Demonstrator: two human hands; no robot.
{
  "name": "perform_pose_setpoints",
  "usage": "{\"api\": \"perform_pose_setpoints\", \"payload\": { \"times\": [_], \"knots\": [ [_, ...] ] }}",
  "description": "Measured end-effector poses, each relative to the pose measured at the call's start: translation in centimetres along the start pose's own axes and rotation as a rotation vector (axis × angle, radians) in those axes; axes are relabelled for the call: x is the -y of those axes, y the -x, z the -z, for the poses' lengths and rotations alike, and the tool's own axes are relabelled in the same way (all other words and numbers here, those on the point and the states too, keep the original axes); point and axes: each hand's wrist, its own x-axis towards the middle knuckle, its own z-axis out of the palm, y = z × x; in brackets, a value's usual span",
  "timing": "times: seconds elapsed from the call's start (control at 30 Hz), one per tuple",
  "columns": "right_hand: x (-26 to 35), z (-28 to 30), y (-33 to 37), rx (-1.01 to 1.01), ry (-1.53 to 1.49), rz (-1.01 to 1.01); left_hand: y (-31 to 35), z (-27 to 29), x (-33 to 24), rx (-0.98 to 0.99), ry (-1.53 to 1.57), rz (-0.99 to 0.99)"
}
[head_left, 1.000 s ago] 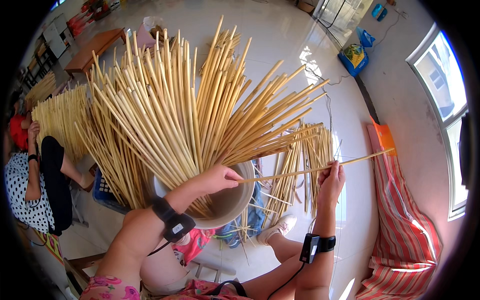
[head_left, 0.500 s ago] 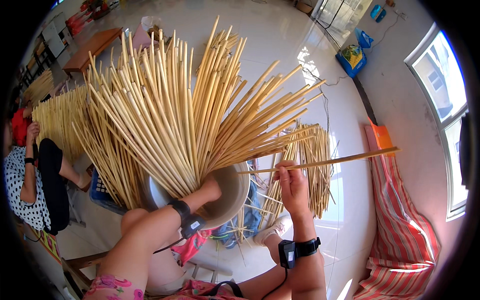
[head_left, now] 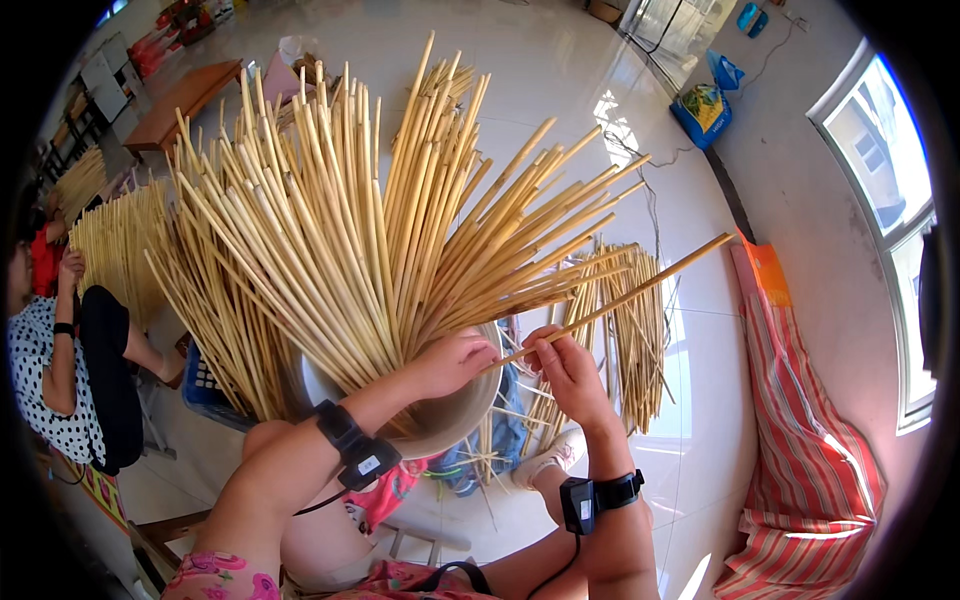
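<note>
In the lower centre of the frame we are pressing our left hand [head_left: 452, 362] down on the rim of the round bowl-shaped form [head_left: 455, 420], fingers curled against the foot of the fanned stakes [head_left: 340, 250]. Just right of it, our right hand [head_left: 568, 372] is pinching the near end of a single cane [head_left: 620, 297], closed on it, with the rest slanting off toward the right of the frame. We judge that we are feeding this cane into the base beside the other uprights (the exact slot is hidden behind the fingers). The next move is probably calling for a steady left hand while the right steers the tip between neighbouring stakes. Beyond, right of centre, a loose bundle of canes [head_left: 625, 330] is lying on the pale floor [head_left: 560, 90]. At the left edge another person's polka-dot sleeve [head_left: 40, 390] is showing.
</note>
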Motion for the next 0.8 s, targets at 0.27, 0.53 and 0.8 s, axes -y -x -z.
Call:
{"api": "perform_pose_setpoints", "payload": {
  "times": [0.27,0.53,0.8],
  "knots": [
    [0.8,-1.0,0.3,-0.128,-0.024,0.145,-0.7,-1.7,-4.3,0.125,0.38,0.095],
    [1.8,5.9,0.6,-0.843,-0.27,0.275,0.8,-1.4,-2.5,0.147,-0.003,-0.009],
    [0.6,9.2,1.7,-1.084,-0.359,0.12,1.4,3.4,-3.0,0.387,0.173,0.144]
  ]
}}
